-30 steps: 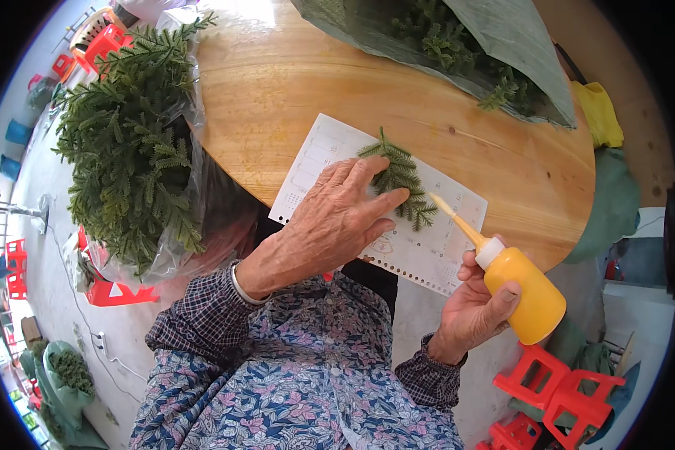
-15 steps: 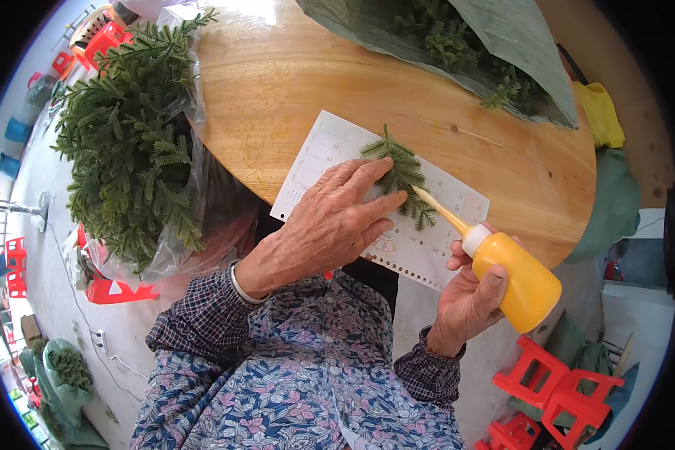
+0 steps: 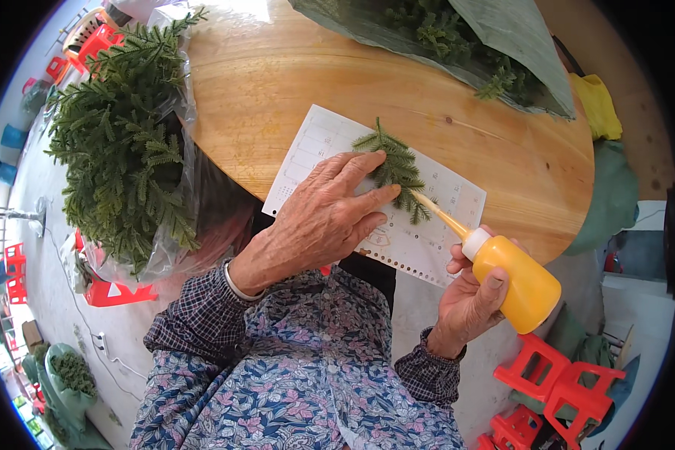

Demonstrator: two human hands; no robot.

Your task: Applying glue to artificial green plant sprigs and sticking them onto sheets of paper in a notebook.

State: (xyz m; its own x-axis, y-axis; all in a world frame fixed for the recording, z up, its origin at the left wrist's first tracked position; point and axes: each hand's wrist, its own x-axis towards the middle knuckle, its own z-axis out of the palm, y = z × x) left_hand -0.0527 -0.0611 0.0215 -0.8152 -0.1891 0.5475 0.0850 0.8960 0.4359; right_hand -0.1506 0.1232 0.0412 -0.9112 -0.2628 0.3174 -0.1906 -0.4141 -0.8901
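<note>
A small green fir sprig, which looks artificial, lies on a white printed calendar sheet near the table's front edge. My left hand reaches over the sheet with its fingers apart, two fingertips resting on the sprig. Wrapped round a yellow squeeze bottle is my right hand. The bottle is tilted, and its long pale nozzle points left at the sprig's lower needles. Whether the tip touches them, or any liquid comes out, I cannot tell.
The round wooden table bears the sheet. A large bunch of fir sprigs in clear plastic stands left. A green-grey sack with more greenery lies at the far right, near a yellow cloth. Red stools stand on the floor.
The view has shifted slightly, so the table and sheet sit a little further up and left. Both hands keep their poses, and the nozzle stays at the sprig.
</note>
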